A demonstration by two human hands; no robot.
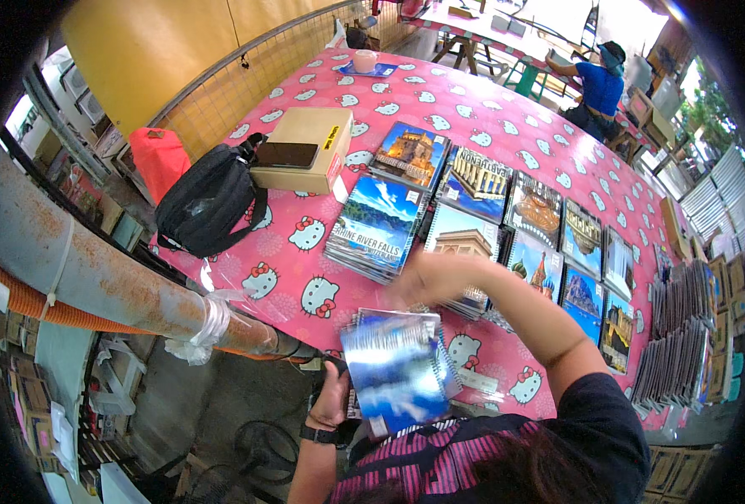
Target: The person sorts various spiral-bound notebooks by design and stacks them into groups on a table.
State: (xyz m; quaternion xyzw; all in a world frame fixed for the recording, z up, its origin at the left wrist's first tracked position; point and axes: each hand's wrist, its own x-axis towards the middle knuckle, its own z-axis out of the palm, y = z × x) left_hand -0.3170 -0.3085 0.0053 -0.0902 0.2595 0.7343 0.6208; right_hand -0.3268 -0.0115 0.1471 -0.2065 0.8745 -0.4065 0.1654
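Note:
My left hand [332, 396] grips the left edge of a small stack of spiral notebooks [396, 370] with blue, glossy covers. The stack is tilted against the near table edge, close to my body. Blurred by motion, my right hand [423, 279] is over the table beside a pile of notebooks with a waterfall cover [376, 223]; its fingers do not show clearly. More spiral notebooks lie in two rows to the right, among them one with an arch [463, 232], one with a columned temple [476, 183] and one with coloured domes [534, 265].
A black bag [208, 202] and a cardboard box [312, 139] with a phone [285, 155] stand at the left. A rusty pipe [137, 256] crosses the near left. Many notebooks are stacked [675, 336] at the right. Far back, a person in blue [601, 88] sits at another table.

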